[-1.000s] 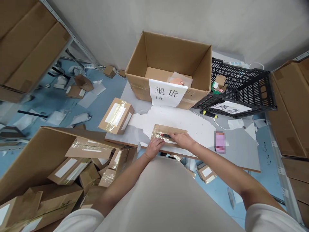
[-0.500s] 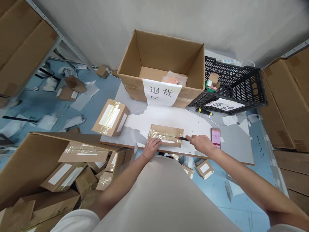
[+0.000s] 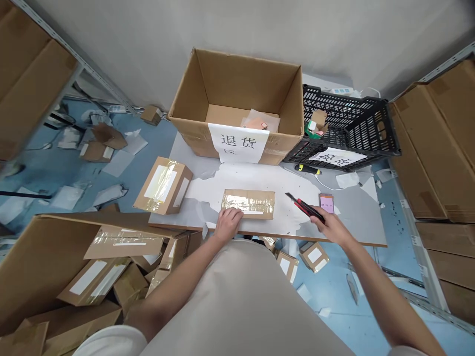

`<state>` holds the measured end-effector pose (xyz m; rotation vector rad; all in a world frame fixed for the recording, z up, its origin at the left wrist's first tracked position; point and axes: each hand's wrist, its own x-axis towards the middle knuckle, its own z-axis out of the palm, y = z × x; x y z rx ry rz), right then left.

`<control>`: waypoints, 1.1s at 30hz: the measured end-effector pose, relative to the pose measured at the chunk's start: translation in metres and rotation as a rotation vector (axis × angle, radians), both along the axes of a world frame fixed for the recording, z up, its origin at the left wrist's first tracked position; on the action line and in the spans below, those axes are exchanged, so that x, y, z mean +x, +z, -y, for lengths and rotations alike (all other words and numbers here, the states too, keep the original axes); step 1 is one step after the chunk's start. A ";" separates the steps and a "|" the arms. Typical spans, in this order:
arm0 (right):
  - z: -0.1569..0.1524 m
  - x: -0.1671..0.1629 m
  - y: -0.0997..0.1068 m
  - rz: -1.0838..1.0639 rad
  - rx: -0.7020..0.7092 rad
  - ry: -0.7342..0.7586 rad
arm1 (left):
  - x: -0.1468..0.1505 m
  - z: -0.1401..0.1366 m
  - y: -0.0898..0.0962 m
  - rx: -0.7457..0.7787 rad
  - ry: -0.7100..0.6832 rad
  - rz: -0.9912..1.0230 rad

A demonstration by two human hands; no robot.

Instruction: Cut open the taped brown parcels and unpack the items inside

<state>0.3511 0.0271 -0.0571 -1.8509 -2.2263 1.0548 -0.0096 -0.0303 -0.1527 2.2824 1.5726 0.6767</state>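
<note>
A small taped cardboard box (image 3: 256, 199) lies flat near the front edge of the table, with clear tape across its top and a white label strip. My left hand (image 3: 227, 225) grips its front left corner, fingers bent over the top edge. To the right, my right hand (image 3: 330, 226) is closed around a red and black utility knife (image 3: 302, 205). The knife's tip points up and left, apart from the box. Behind the knife hand lies a phone (image 3: 326, 201) with a pink screen.
A large open carton (image 3: 196, 126) with a paper sign stands at the back, beside a black plastic crate (image 3: 378, 148). A taped box (image 3: 174, 193) sits on the table's left, and a yellow-black tool (image 3: 307, 169) below the crate. Front left, a big carton (image 3: 25, 237) holds several parcels.
My right hand has pulled the knife off the box and moved it right, turning its tip upward. My left hand stays on the box. The whole view has shifted slightly.
</note>
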 end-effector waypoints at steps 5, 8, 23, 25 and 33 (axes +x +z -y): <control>0.034 -0.024 -0.061 -0.557 -0.287 -0.510 | -0.002 -0.028 0.021 -0.111 0.026 -0.193; 0.046 -0.050 -0.080 -0.745 -0.351 -0.589 | -0.003 -0.040 0.025 -0.169 0.065 -0.291; 0.036 -0.042 -0.082 -0.759 -0.474 -0.440 | -0.002 -0.048 0.024 -0.248 0.073 -0.280; 0.029 -0.032 -0.079 -0.683 -0.504 -0.385 | -0.002 -0.048 0.024 -0.254 0.066 -0.271; 0.003 -0.012 -0.065 -0.561 -0.616 -0.203 | -0.004 -0.048 0.023 -0.262 0.019 -0.264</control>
